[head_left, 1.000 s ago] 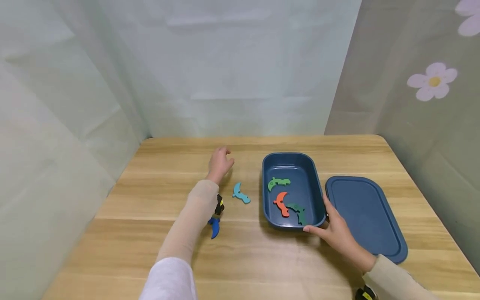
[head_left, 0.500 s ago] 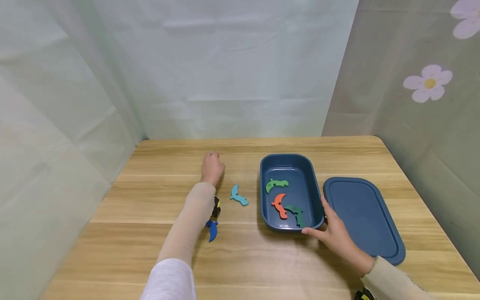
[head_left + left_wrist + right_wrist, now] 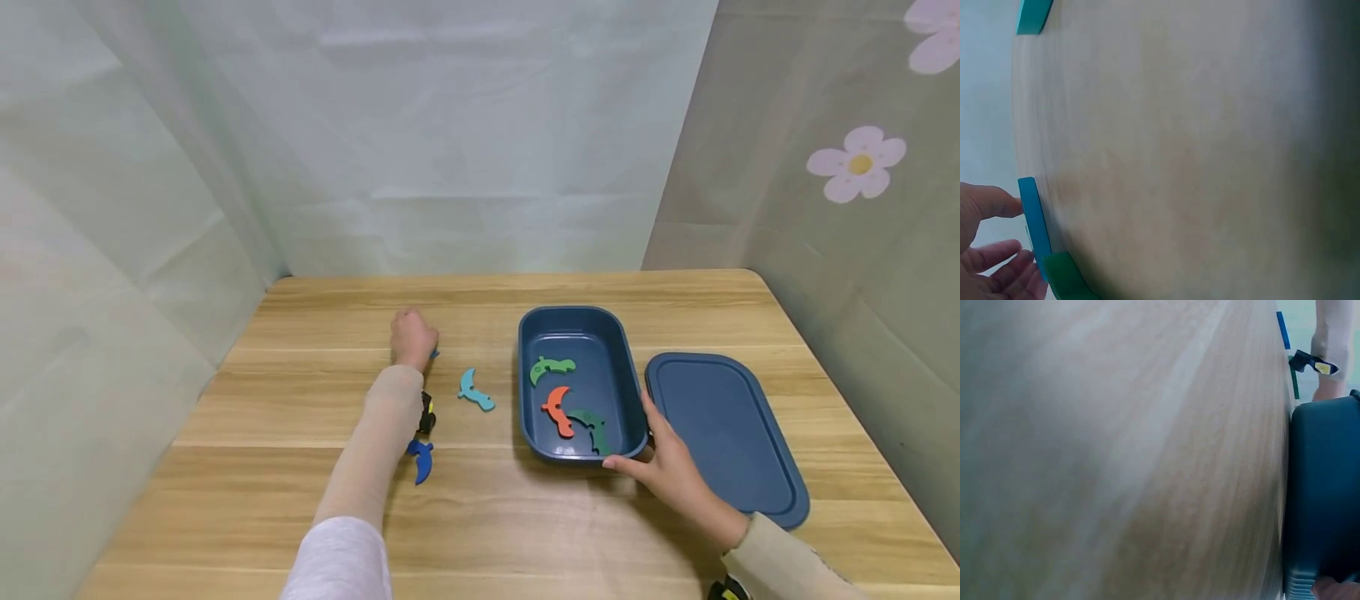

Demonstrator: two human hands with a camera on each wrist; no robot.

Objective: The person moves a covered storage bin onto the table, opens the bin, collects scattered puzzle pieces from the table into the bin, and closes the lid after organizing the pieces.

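A person's left hand (image 3: 412, 337) reaches over a wooden table (image 3: 300, 533), thumb and fingertips at a blue piece (image 3: 1035, 219) lying just beside a green one (image 3: 1069, 275); whether the grip has closed cannot be told. The right hand (image 3: 667, 467) grasps the near right corner of a navy box (image 3: 573, 321) holding light-green (image 3: 557, 366), orange (image 3: 556, 410) and dark-green pieces (image 3: 595, 423). A light-blue piece (image 3: 474, 395) lies between left hand and box; a navy lid (image 3: 727, 433) lies to the box's right.
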